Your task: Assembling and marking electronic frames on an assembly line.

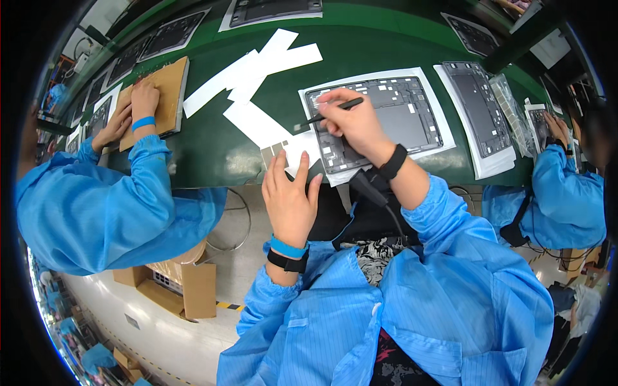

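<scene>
My right hand [357, 125] is closed around slim black tweezers [341, 107], tilted with the tip down to the left. At that tip is a small greyish piece [297, 128], too small to make out well. Behind the hand lies a dark tablet housing [412, 119] dotted with small white pieces, on a white sheet [444, 138]. My left hand [290, 199] rests with fingers stretched out on a white backing strip [300, 143] at the table's near edge. Several grey patches [269, 154] show on the strip beside its fingertips.
White paper strips [257, 71] lie criss-crossed on the green table [212, 145]. More tablet housings [479, 106] sit to the right and along the back. On the left, a co-worker's hands [143, 103] press on a brown board [172, 90]; another person [547, 186] works at the right.
</scene>
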`<state>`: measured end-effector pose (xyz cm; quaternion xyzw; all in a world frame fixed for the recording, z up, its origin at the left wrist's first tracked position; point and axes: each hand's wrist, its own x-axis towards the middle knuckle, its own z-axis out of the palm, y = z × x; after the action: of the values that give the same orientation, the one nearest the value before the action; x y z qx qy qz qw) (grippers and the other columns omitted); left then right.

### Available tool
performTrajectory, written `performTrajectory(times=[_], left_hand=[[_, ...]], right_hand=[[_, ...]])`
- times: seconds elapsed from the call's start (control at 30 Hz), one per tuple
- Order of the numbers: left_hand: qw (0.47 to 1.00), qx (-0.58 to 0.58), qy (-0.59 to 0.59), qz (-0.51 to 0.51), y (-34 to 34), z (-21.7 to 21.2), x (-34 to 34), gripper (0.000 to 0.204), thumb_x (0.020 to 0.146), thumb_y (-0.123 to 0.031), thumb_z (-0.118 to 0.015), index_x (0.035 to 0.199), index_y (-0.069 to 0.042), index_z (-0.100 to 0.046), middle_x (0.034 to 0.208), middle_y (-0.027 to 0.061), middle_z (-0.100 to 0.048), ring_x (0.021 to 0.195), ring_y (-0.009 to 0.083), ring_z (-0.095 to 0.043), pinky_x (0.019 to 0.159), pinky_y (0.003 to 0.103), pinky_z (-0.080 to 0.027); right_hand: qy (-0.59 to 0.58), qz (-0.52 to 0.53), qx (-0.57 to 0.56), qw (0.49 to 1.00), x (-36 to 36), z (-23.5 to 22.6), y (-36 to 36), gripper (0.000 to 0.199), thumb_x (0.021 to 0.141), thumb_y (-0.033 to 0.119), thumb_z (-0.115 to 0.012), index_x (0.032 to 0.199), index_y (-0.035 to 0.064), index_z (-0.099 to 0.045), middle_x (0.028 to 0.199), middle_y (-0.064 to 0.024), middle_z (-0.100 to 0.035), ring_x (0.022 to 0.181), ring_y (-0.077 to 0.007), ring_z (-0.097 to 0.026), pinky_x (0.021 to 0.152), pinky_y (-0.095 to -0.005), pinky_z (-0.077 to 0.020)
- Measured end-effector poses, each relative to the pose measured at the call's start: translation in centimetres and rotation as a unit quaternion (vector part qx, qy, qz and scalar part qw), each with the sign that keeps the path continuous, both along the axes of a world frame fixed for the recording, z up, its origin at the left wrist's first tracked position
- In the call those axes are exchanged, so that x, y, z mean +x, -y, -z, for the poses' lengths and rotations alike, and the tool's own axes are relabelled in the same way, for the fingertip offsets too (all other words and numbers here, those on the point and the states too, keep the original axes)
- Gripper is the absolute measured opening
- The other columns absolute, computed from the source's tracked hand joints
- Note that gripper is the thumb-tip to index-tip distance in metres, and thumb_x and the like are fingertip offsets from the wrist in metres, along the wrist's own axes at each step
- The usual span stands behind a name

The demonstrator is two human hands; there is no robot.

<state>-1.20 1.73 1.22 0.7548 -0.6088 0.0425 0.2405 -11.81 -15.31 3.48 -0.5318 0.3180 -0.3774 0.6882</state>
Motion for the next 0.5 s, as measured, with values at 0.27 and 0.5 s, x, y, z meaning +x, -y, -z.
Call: performTrajectory(times=[0.27,0.5], left_hand=[[0.997,-0.036,-0.062,0.005,4.9,-1.8,-0.4,0.027,0.088,-0.023,-0.066,0.104,-0.002,-0.063,0.116,0.0168,-0.056,0.114,0.0351,-0.051,0.100,0.051,-0.036],[0.998,-0.006,-0.055,0.012,6.5,-0.5,-0.6,0.031,0.085,-0.017,-0.069,0.109,0.000,-0.060,0.119,0.0165,-0.055,0.114,0.0351,-0.052,0.097,0.047,-0.040]], right_hand=[[-0.060,-0.005,-0.058,0.996,-2.2,1.0,2.8,0.016,0.090,0.013,-0.068,0.100,0.0010,-0.064,0.070,-0.0004,-0.060,0.061,-0.0066,-0.056,0.053,-0.0202,-0.0426],[-0.056,0.007,-0.040,0.998,-2.4,0.8,2.9,0.014,0.090,0.013,-0.069,0.097,0.0023,-0.063,0.071,-0.0011,-0.061,0.059,-0.0053,-0.053,0.052,-0.0194,-0.0413]])
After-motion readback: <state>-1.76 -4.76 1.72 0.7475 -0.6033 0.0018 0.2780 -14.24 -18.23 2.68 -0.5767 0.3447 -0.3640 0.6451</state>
